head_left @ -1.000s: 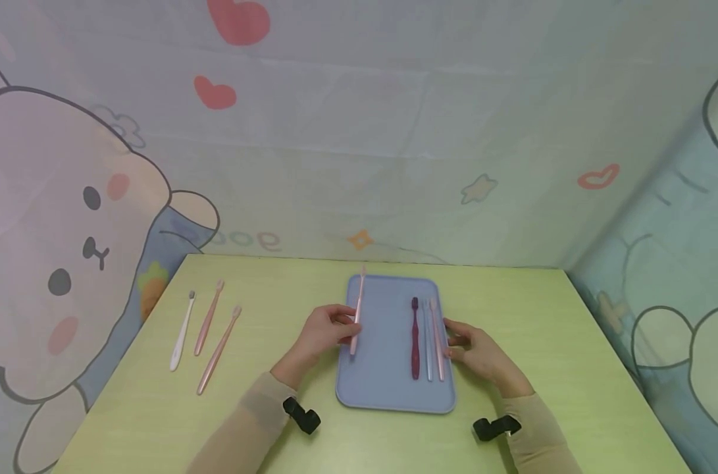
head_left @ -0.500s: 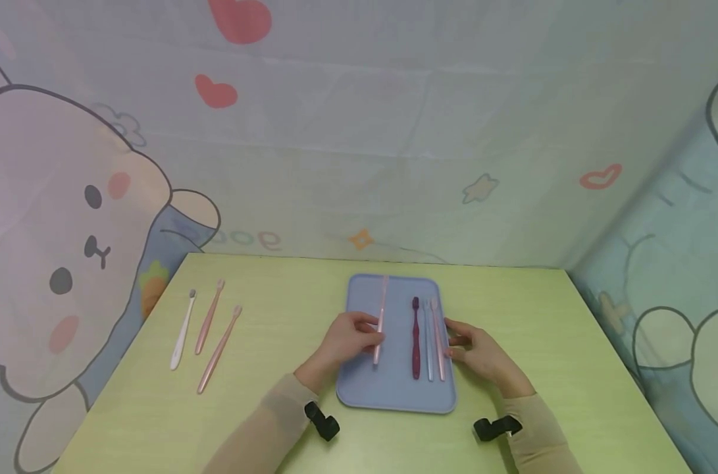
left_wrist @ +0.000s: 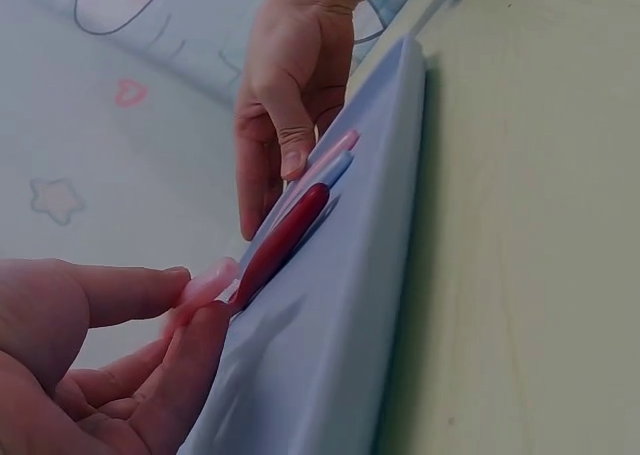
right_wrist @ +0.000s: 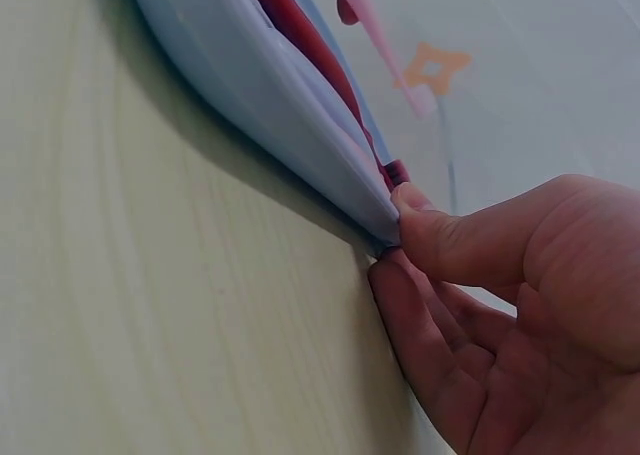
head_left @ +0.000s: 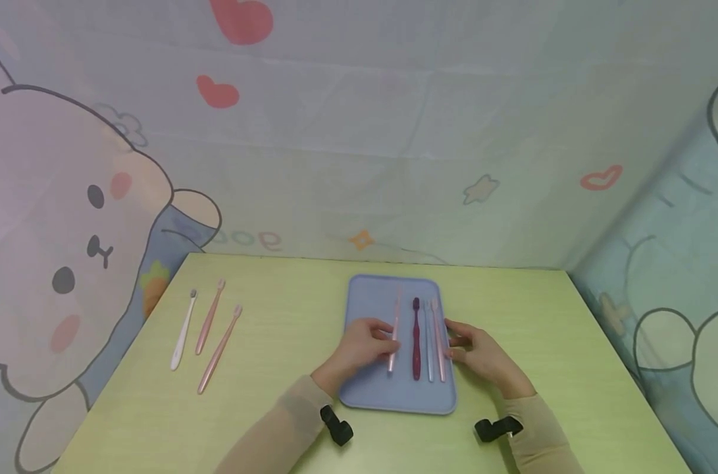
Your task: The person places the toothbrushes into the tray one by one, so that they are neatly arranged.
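Observation:
My left hand (head_left: 364, 345) pinches a pink toothbrush (head_left: 396, 322) between thumb and fingertips, over the blue tray (head_left: 370, 393). In the left wrist view that toothbrush's handle (left_wrist: 209, 280) sticks out past the fingers. To its right a dark red toothbrush (head_left: 416, 349), a light blue toothbrush (head_left: 429, 349) and another pink toothbrush (head_left: 439, 352) lie side by side in the tray. At the tray's right edge is my right hand (head_left: 480, 355). The right wrist view shows its thumb (right_wrist: 440, 237) over the rim and its fingers (right_wrist: 405, 300) at the outer side, gripping that edge.
On the left of the yellow-green table (head_left: 287, 296) lie a white toothbrush (head_left: 183, 332) and two pink toothbrushes (head_left: 209, 319), (head_left: 219, 352). A cartoon-printed cloth (head_left: 394, 131) hangs behind the table. Each wrist wears a black strap mount (head_left: 336, 426).
My left hand has moved right and a little nearer with the pink toothbrush, from the tray's left edge to beside the dark red one. My right hand has stayed at the tray's edge.

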{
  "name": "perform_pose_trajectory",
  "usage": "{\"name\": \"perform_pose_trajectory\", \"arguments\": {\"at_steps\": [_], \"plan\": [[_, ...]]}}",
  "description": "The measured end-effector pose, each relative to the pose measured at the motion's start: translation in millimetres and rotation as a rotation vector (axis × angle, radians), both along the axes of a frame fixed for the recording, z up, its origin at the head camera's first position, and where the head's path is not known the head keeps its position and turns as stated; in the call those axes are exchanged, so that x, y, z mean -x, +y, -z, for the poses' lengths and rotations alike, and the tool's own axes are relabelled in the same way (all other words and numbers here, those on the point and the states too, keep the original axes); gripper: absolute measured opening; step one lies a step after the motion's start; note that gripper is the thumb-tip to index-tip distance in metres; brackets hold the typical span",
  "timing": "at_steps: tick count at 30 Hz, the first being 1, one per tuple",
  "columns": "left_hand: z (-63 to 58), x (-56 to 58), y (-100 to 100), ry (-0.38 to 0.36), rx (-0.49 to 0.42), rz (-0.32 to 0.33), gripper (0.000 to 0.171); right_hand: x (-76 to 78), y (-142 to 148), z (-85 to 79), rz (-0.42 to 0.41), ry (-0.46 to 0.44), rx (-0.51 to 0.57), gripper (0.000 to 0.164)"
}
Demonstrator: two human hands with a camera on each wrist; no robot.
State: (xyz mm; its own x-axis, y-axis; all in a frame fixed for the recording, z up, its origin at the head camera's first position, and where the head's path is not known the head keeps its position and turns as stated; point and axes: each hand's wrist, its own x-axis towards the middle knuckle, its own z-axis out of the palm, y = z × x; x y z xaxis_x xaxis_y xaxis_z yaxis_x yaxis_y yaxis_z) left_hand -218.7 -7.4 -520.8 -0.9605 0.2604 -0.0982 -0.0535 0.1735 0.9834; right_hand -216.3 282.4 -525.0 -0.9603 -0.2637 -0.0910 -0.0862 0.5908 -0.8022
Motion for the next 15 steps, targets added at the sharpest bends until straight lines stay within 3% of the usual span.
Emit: {"name": "perform_pose_trajectory", "arguments": {"at_steps": [8,15], "plan": [[-1.0,-3.2,10.6,-0.014,0.086,-0.005,0.036,2.3,1.8,2.0,0.016,-0.005,-0.014,0.067],[0.6,-0.2,16.0,0.065,0.242,0.008,0.034,2.5,1.9,1.7,0.011,-0.008,-0.018,0.068]]}}
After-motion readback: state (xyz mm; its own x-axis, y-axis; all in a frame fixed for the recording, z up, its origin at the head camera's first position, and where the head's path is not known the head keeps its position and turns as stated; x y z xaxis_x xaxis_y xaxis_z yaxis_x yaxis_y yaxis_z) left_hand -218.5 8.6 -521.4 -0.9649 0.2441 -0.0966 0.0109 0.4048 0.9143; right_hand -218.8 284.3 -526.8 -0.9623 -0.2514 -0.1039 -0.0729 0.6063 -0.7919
